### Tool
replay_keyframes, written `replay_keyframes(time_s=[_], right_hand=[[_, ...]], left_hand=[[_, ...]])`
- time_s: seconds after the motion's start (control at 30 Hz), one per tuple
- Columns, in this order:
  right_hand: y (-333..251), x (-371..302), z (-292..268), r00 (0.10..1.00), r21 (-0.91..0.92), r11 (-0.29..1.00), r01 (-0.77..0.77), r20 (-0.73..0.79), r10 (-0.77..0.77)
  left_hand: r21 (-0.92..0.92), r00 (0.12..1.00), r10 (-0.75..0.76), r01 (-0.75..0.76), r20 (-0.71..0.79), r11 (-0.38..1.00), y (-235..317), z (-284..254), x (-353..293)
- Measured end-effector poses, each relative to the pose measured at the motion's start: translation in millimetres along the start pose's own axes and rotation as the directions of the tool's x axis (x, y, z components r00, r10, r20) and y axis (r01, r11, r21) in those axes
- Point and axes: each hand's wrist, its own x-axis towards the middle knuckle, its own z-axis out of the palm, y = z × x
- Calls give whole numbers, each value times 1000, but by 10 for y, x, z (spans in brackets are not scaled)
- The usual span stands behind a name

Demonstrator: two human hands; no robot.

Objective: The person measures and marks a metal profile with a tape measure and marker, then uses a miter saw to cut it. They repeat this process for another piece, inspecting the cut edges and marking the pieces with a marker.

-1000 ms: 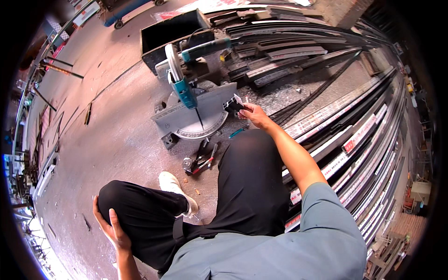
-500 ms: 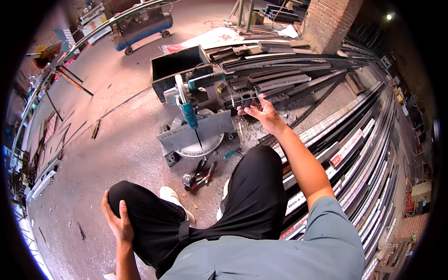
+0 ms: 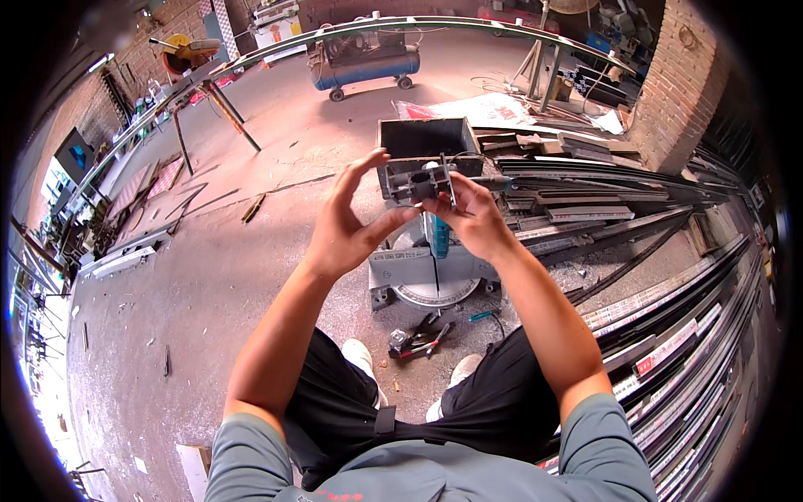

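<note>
The right hand has its grip pinched on a short dark profile piece, which sits at the fingertips, raised in front of the person. The left hand has its grip spread wide at the piece's left side, the thumb reaching toward its underside; whether it touches, I cannot tell. Beyond and below stands a miter saw on the floor, with a dark open box behind it.

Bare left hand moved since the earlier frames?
Yes: the bare left hand has moved up and rightward relative to the grey and teal mitre saw, off the left black trouser leg.
</note>
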Motion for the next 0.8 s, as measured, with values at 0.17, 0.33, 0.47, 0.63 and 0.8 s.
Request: replay_keyframes(time_s=[0.17,0.33,0.47,0.63,0.8], right_hand=[[390,-164,85,993,-24,994,-111,45,112],[278,-134,62,981,-470,870,151,-36,-189],[241,-70,96,915,-509,802,312,-65,-397],[172,-57,173,882,-560,748,356,-62,-466],[131,-85,175,880,-568,739,361,-54,-472]], left_hand=[[-11,999,8,-8,39,1000,-364,117,-160],[0,998,-13,13,-61,1000,-482,122,-135],[-119,993,-75,64,-87,991,-567,120,-149],[-262,992,-106,85,-69,961,-550,142,-208],[-381,983,-182,173,14,908,-521,144,-268]])
